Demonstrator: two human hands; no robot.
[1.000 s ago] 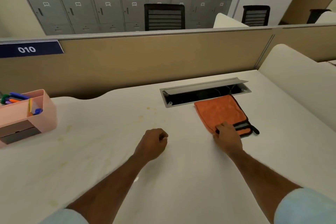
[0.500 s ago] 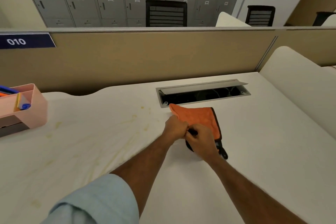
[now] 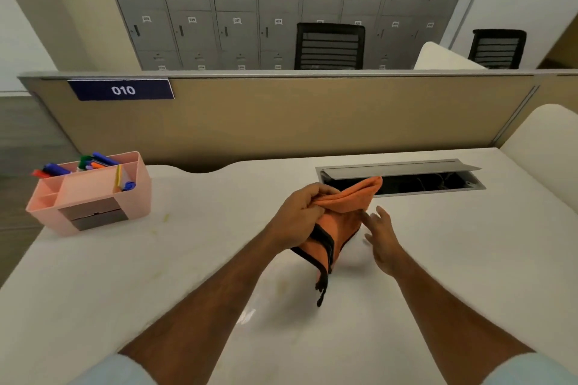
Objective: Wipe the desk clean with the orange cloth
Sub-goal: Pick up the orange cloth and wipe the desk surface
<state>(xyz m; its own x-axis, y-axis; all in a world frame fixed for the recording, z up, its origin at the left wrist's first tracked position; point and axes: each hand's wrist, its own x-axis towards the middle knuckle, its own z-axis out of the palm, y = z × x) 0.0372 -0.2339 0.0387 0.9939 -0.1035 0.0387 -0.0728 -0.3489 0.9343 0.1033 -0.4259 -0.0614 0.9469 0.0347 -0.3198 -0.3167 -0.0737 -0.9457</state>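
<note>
Orange cloth bunched in left hand grip above bench, right hand open just beside cloth, yellowish stains near pink organiser still unwiped

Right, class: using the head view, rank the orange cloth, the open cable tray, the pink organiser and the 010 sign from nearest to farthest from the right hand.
1. Orange cloth: just left of the right hand, gripped by the left hand.
2. Cable tray: behind the hand, set in the desk.
3. Pink organiser: far left on the desk.
4. 010 sign: up on the partition, back left.
</note>
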